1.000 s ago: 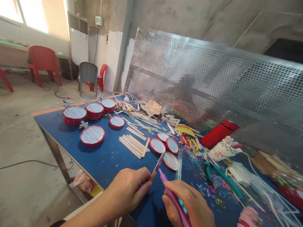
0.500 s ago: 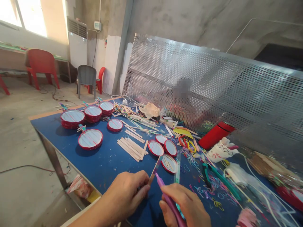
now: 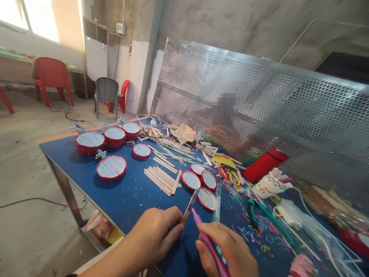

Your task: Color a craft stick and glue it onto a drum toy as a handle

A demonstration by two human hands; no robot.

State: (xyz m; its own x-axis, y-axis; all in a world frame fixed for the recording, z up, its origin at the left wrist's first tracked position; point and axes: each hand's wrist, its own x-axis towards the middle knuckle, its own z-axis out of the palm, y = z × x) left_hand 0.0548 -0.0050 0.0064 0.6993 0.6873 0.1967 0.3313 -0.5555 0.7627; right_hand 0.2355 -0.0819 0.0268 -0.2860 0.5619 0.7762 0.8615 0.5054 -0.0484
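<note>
My left hand (image 3: 161,234) pinches the lower end of a wooden craft stick (image 3: 188,209), which slants up and away. Its upper part is coloured teal and purple. In my right hand (image 3: 227,246) is a purple marker pen (image 3: 208,241), its tip against or very close to the purple patch on the stick. Just beyond the stick lies a round red-rimmed disc (image 3: 211,204) with short sticks on it, beside several similar discs (image 3: 190,179). A row of plain craft sticks (image 3: 157,181) lies left of these. A pale green ruler-like strip (image 3: 217,204) runs behind my right hand.
Red-rimmed banjo-like pieces (image 3: 111,167) stand on the left of the blue table (image 3: 86,181). A red bottle (image 3: 265,165), a paper cup of markers (image 3: 271,184), green-handled pliers (image 3: 273,221) and loose rubber bands (image 3: 266,250) lie right. A perforated metal panel (image 3: 259,96) rises behind; a blurred person is beyond it.
The whole view has shifted slightly. Both hands keep nearly the same pose, with the purple marker pen still at the coloured part of the craft stick.
</note>
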